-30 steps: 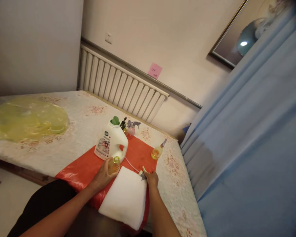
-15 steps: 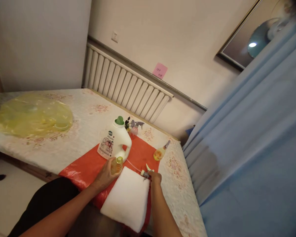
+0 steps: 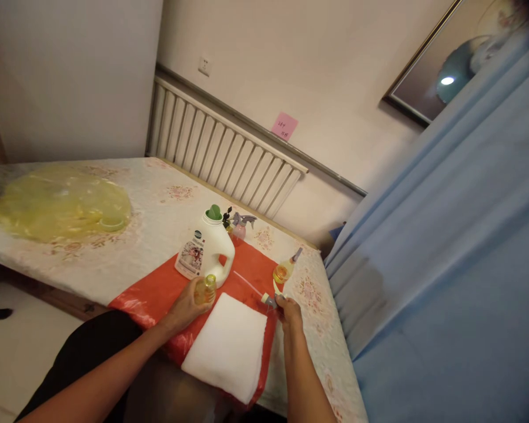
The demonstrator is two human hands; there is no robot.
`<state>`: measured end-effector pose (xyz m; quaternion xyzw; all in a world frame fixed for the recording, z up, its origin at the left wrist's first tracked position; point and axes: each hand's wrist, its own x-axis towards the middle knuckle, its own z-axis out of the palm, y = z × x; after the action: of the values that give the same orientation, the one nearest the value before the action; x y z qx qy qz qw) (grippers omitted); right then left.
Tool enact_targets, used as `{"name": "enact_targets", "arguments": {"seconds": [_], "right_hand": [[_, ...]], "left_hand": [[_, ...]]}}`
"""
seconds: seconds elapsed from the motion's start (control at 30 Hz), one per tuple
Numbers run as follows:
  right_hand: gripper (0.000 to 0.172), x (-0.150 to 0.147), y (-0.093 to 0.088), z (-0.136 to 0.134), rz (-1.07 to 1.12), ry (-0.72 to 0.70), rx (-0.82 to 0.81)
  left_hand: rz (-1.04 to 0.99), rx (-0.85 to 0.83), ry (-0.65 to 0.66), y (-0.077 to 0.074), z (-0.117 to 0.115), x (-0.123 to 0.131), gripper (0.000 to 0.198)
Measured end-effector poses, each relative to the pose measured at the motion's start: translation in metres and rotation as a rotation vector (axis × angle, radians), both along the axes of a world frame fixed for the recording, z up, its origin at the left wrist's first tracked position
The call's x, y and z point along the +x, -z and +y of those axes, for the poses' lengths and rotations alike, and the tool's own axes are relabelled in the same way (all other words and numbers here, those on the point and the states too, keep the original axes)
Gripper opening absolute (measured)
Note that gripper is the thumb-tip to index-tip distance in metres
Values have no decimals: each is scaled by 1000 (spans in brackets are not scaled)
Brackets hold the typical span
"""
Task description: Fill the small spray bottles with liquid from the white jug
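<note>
My left hand (image 3: 188,305) is wrapped round a small yellow see-through bottle (image 3: 205,290) with an uncapped neck. My right hand (image 3: 288,310) grips a trigger spray head (image 3: 268,300), its thin dip tube (image 3: 247,282) pointing up and left, apart from the bottle. Just behind my left hand stands a large white jug (image 3: 214,249) with a handle, a picture label and a green piece in its mouth. Below and between my hands lies a folded white cloth (image 3: 229,346) on a red plastic sheet (image 3: 154,291).
A yellow spray bottle (image 3: 284,270) stands right of the jug. Behind the jug is a pink spray bottle (image 3: 238,231) with a grey head. A yellow plastic bag (image 3: 62,202) lies at the left on the flowered tablecloth (image 3: 158,223). A blue curtain (image 3: 423,235) hangs along the right.
My right hand has moved right with the spray head, away from the bottle and the white cloth. My left hand has shifted slightly left and up, still round the yellow bottle.
</note>
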<state>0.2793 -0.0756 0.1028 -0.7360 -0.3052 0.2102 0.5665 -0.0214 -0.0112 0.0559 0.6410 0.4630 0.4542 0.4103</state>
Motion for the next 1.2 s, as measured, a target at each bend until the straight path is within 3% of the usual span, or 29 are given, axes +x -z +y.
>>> {"name": "enact_targets", "arguments": {"seconds": [0.1,0.27,0.5,0.63,1.0,1.2], "right_hand": [[28,0,-12,-15,142,-73,-27],[44,-9,-44,-30,203,-158,107],[30,-35,-110,-28,26,-270,329],[26,-60,-137,-21,-104,-354,372],[17,-115,-167,-8,-552,-523,246],[18,-150,-161,1,-840,-681,209]], "left_hand": [[4,-4,6,-1,-5,-2,62],[25,-14,6,2,-13,-5,67],[68,13,28,1,-21,-12,67],[87,42,22,0,-23,-11,65],[126,46,-21,2,-24,-10,65],[130,77,-14,3,-24,-9,65]]}}
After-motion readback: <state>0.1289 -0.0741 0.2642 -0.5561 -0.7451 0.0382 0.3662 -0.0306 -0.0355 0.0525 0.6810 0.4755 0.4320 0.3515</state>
